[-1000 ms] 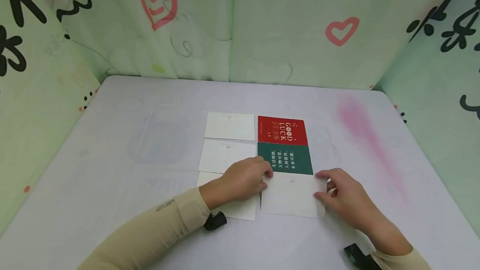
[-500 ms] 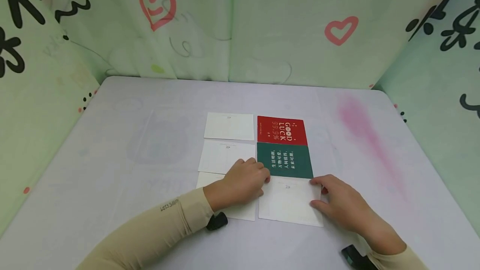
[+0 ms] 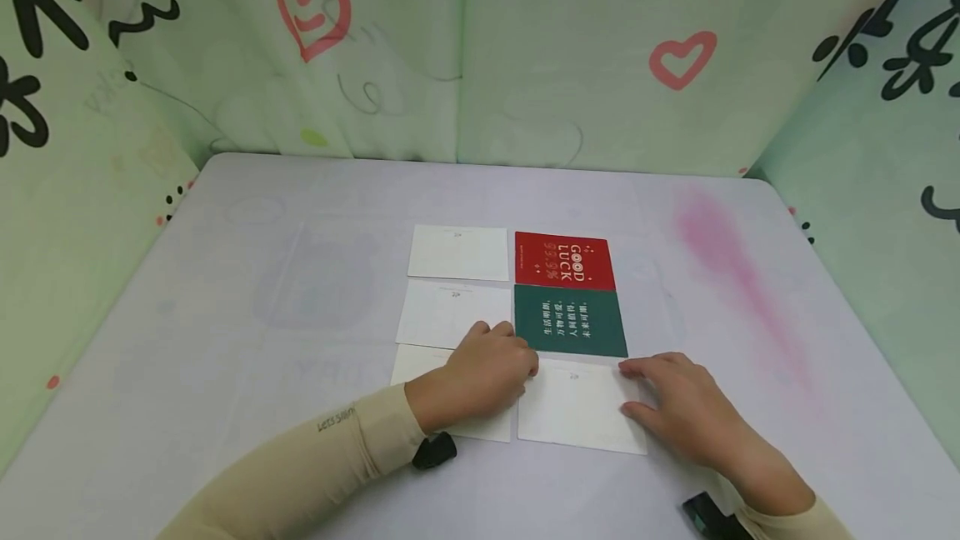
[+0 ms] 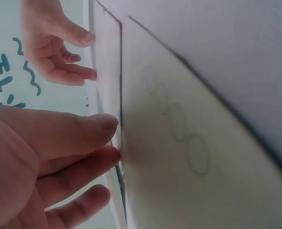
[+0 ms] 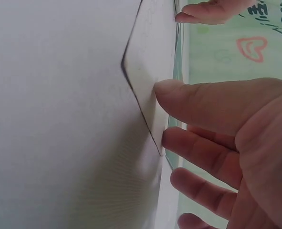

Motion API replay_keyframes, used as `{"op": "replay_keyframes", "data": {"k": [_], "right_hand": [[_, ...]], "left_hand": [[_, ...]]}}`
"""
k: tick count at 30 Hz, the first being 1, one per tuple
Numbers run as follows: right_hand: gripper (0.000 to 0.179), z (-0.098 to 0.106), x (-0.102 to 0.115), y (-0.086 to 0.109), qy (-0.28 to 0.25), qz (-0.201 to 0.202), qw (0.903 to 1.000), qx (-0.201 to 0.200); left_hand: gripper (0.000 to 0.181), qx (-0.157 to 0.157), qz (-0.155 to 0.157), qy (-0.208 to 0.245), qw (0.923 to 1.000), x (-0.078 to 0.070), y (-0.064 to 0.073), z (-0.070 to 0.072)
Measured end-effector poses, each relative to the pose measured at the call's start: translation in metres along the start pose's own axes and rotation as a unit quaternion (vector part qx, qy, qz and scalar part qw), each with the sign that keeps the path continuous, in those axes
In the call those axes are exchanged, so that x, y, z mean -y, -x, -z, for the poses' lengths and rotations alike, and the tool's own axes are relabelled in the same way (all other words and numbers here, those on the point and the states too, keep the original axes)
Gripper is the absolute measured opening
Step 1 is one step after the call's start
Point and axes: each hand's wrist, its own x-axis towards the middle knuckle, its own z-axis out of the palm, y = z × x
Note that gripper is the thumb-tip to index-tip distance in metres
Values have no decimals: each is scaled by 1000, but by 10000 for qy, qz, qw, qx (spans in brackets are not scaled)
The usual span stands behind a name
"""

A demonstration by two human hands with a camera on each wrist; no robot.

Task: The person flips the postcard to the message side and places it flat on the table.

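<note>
A white card (image 3: 577,407) lies flat at the bottom of the right column, just below a green card (image 3: 607,323) with white lettering. My left hand (image 3: 480,377) reaches across the bottom-left card (image 3: 412,361), partly hiding it, with fingertips at the white card's left edge. On the opposite side, my right hand (image 3: 682,407) touches that card's right end with thumb and forefinger spread apart. The right wrist view shows the right thumb (image 5: 172,93) on the card's face. In the left wrist view, the left thumb (image 4: 95,129) and forefinger sit close together by the gap between cards.
Two more white cards, the upper one (image 3: 457,261) and the middle one (image 3: 435,319), complete the left column. A red "GOOD LUCK" card (image 3: 536,265) tops the right column. The white table (image 3: 262,407) has a pink stain at right. Green fabric walls (image 3: 525,48) enclose it.
The white card has slid slightly toward the person, uncovering more of the green card's lower edge. Both hands moved down a little with it; over the last half second they barely shifted.
</note>
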Motion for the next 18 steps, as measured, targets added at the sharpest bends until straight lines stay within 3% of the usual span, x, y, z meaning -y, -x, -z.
{"op": "replay_keyframes", "data": {"k": [6, 11, 14, 18], "right_hand": [[48, 1, 3, 2, 75, 39, 9999, -71], [49, 7, -1, -2, -67, 239, 9994, -231], [51, 15, -6, -12, -196, 309, 9986, -378], [63, 24, -14, -34, -256, 404, 9981, -384]], "left_hand": [[21, -27, -37, -35, 10000, 0, 3, 1], [30, 9, 7, 554, 9985, 7, -2, 1], [42, 48, 78, 852, 9963, 15, -9, 6], [59, 24, 318, 842, 9959, 28, -24, 13]]}}
